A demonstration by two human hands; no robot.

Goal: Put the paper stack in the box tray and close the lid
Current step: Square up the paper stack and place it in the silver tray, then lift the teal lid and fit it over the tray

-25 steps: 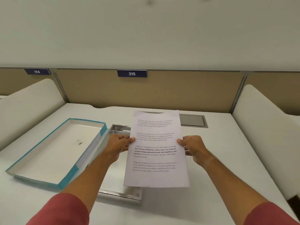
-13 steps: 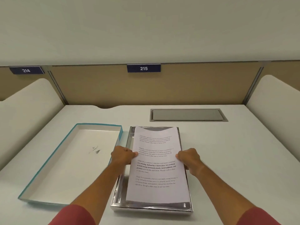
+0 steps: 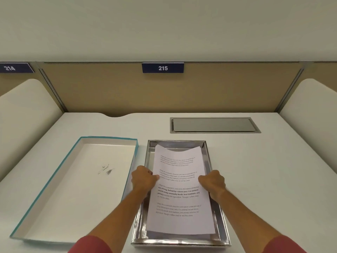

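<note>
Grip, left hand [image 3: 144,181]: fingers curled, pinching the left edge of the white printed paper stack [image 3: 179,194].
Grip, right hand [image 3: 212,182]: curled, pinching the stack's right edge.
Paper stack: between both hands, inside the shiny silver box tray [image 3: 221,232], far end bowed upward.
Lid: teal-edged white cardboard lid [image 3: 60,194], upturned, just left of the tray.
Bench: white bench [image 3: 264,179], grey recessed panel [image 3: 213,125] beyond the tray.
Room: tan divider, blue plate "215" [image 3: 162,68].

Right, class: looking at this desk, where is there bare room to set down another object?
Free patches on the desk: right of the silver tray, below the metal hatch; and the back strip behind the teal-edged lid. Crowded: the tray, where the left hand and right hand grip the paper stack, and the narrow lid-tray gap.
</note>
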